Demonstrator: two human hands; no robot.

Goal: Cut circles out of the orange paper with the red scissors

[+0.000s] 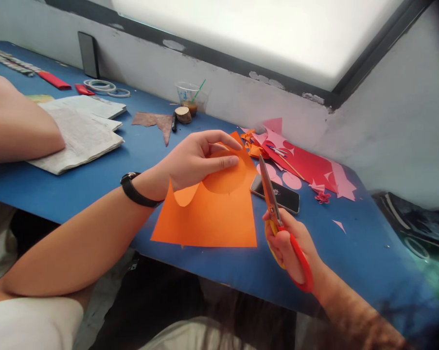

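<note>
My left hand, with a black watch on its wrist, is over an orange sheet of paper. Its thumb and fingers curl around the upper part of the paper, where a rounded orange shape shows under the palm. A curved cut edge runs along the sheet's left side, leaving a raised pointed corner. My right hand grips scissors with red and yellow handles. Their blades look closed and point up and away, just right of the sheet. A phone lies behind the scissors, beside pink paper circles.
Red paper, pink scraps and orange scraps are heaped by the wall. Farther back stand a plastic cup and a wood piece. Another person's arm rests on folded papers at left.
</note>
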